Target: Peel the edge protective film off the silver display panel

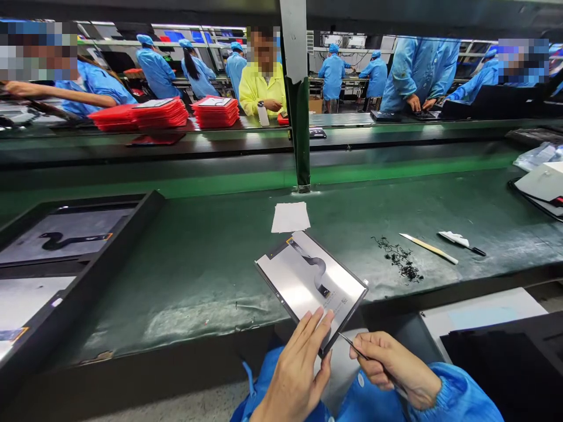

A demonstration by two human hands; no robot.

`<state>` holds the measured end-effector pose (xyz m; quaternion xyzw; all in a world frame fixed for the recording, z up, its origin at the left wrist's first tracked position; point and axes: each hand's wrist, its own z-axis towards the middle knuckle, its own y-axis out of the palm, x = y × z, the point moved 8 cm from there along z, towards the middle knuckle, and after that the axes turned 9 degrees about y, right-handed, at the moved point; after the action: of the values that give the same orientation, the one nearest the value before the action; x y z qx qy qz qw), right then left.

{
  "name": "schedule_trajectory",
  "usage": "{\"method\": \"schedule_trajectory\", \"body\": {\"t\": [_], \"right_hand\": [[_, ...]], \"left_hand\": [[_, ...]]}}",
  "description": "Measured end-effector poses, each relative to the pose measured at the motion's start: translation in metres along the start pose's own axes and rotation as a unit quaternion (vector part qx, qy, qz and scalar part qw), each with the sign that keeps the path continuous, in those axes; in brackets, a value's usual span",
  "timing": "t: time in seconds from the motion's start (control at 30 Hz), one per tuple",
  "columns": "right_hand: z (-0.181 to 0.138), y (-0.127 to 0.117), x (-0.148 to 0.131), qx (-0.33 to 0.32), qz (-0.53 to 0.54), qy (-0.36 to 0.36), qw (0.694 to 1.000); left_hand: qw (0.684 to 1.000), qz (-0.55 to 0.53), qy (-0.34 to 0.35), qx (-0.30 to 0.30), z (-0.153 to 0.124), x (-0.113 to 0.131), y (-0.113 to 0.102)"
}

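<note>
My left hand (pixel 303 360) grips the near corner of a tablet display panel (pixel 303 275), its fingers on the silvery back and its thumb by the edge. The panel is tilted and reaches over the bench's front edge. A dark flex cable (pixel 317 268) curves across its back. My right hand (pixel 387 360) is closed around slim dark tweezers (pixel 352 344), whose tip meets the panel's near right edge. To the right of the panel, black scraps (pixel 407 266) lie beside a pale pointed stick (pixel 428 248) and a black-handled tool wrapped in white (pixel 460 240).
White paper sheets (pixel 291 217) lie behind the panel, before a green post (pixel 302 135). A black tray (pixel 109 252) with more display panels stands at left. Stacked red pouches (pixel 160 114) are on the far line, where co-workers in blue sit. Dark sheets (pixel 505 357) lie lower right.
</note>
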<state>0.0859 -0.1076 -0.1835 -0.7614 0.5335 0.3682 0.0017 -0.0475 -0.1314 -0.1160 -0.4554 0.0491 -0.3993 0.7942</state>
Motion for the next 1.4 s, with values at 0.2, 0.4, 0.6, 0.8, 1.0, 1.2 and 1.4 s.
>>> {"method": "schedule_trajectory", "body": {"t": [0.2, 0.4, 0.6, 0.8, 1.0, 1.2, 1.4], "right_hand": [[-0.003, 0.002, -0.004, 0.032, -0.027, -0.029, 0.999], [-0.002, -0.008, -0.004, 0.084, -0.09, -0.07, 0.99], [-0.002, -0.006, -0.005, 0.069, -0.075, -0.112, 0.988], [0.003, -0.013, 0.001, 0.092, -0.084, -0.126, 0.984], [0.003, -0.008, -0.002, 0.082, -0.089, -0.165, 0.979], [0.001, -0.008, -0.003, 0.098, -0.105, -0.147, 0.979], [0.005, -0.01, 0.002, 0.078, -0.062, -0.143, 0.985]], "left_hand": [[1.0, -0.003, 0.002, -0.006, -0.001, 0.0, 0.0], [1.0, 0.002, 0.007, 0.0, -0.001, -0.001, 0.0], [1.0, 0.001, 0.006, -0.004, -0.003, -0.002, 0.001], [1.0, 0.006, 0.005, 0.0, -0.002, -0.004, 0.0], [1.0, 0.009, -0.001, -0.012, -0.004, -0.006, 0.002], [1.0, 0.02, 0.0, -0.009, -0.005, -0.005, 0.0], [1.0, 0.025, 0.009, -0.002, 0.0, -0.003, -0.003]]}}
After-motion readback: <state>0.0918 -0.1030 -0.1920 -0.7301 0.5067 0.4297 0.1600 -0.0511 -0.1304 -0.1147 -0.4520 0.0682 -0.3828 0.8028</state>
